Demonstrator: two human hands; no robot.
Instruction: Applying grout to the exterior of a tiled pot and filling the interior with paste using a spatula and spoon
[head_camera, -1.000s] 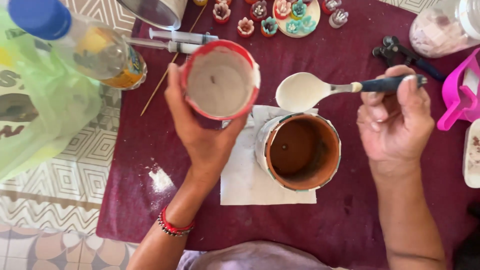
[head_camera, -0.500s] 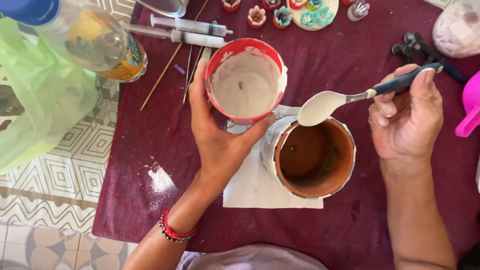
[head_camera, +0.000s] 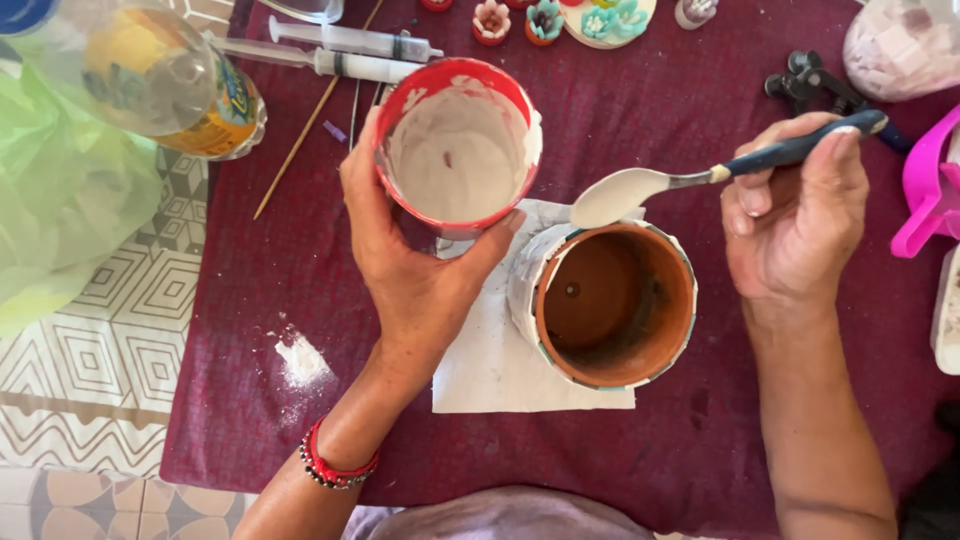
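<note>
From the head view: left hand (head_camera: 410, 270) is wrapped around a red cup (head_camera: 457, 145) coated in whitish paste, held up over the maroon cloth (head_camera: 250, 330). Right hand (head_camera: 795, 215) pinches a blue-handled spoon (head_camera: 640, 190), its paste-covered bowl just above the rim of the terracotta pot (head_camera: 612, 305) (which sits on a white paper towel (head_camera: 490, 370)). Pot has open cloth on its near side; syringes (head_camera: 350, 50) and a bottle (head_camera: 170, 80) crowd the far side. Compared with half a second back, the spoon has edged toward the cup.
</note>
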